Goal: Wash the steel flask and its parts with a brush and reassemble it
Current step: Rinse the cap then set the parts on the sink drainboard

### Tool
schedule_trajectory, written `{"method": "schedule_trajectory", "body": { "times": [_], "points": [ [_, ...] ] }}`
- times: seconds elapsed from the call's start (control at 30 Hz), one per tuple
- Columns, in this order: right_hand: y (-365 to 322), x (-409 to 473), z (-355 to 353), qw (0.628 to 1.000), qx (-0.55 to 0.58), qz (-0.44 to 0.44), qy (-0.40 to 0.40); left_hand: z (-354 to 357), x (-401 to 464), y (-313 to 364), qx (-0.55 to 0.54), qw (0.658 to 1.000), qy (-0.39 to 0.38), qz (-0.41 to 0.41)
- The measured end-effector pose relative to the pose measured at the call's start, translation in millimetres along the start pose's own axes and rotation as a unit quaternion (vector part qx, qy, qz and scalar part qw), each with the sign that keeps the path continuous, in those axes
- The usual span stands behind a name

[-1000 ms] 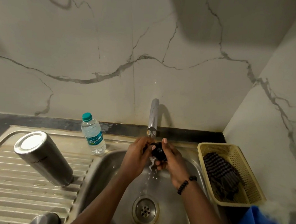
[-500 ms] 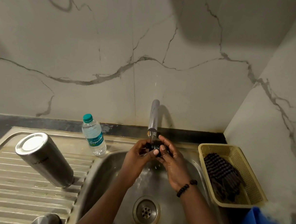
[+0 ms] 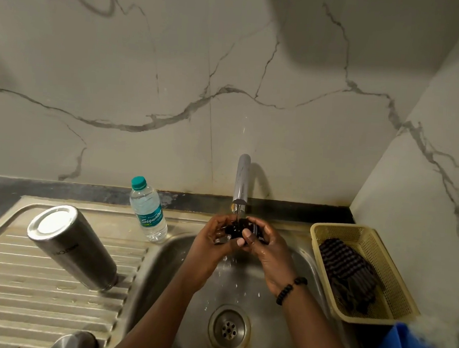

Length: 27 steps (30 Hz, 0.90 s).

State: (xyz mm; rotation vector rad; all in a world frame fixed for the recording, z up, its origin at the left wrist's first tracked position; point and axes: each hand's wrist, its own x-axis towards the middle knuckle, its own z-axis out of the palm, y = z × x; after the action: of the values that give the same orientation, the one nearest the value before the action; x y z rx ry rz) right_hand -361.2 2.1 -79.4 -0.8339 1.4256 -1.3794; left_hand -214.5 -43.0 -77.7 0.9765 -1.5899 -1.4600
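Both hands, left hand [image 3: 212, 243] and right hand [image 3: 265, 245], curl around a black flask part [image 3: 237, 226] under the running tap [image 3: 242, 181], above the sink basin [image 3: 162, 264]. Steel flask [image 3: 72, 247] stands inverted on the drainboard [image 3: 10, 294], well left; basket [image 3: 393, 294] borders the basin's right edge.

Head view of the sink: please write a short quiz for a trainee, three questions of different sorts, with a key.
1. True or false: the steel flask stands upside down on the drainboard.
2. What do the left hand and right hand hold under the tap? A) brush B) black flask part C) water bottle
3. What lies in the yellow basket?

Key: 1 true; 2 B; 3 a dark striped cloth.
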Motion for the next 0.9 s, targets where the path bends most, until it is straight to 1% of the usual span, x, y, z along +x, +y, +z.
{"method": "schedule_trajectory", "body": {
  "times": [0.1,0.17,0.2,0.3,0.37,0.43,0.63,0.8,0.9],
  "points": [
    [1,0,-1,1.000,0.001,-0.008,-0.011,-4,2,-3,0.040,0.999,0.009,0.020],
    [1,-1,-1,1.000,0.017,-0.007,-0.025,-6,4,-5,0.053,0.998,0.018,0.021],
    [1,-1,0,1.000,0.006,-0.010,-0.025,-7,3,-6,0.057,0.998,0.017,0.019],
    [3,2,2,0.993,-0.118,-0.028,0.008,-6,3,-9,0.115,0.993,0.008,0.034],
    [1,2,4,0.986,-0.159,-0.040,0.029,-3,2,-11,0.144,0.989,0.011,0.044],
    [-1,-1,5,0.980,-0.188,-0.057,0.034,-1,2,-13,0.153,0.987,0.022,0.040],
    [-2,-6,7,0.981,-0.171,-0.089,0.035,5,2,-21,0.143,0.989,0.038,0.021],
    [-6,-6,4,0.973,-0.203,-0.101,0.045,7,4,-19,0.134,0.990,0.037,0.032],
    [-8,-7,3,0.978,-0.181,-0.095,0.034,9,5,-17,0.132,0.990,0.038,0.037]
  ]
}}
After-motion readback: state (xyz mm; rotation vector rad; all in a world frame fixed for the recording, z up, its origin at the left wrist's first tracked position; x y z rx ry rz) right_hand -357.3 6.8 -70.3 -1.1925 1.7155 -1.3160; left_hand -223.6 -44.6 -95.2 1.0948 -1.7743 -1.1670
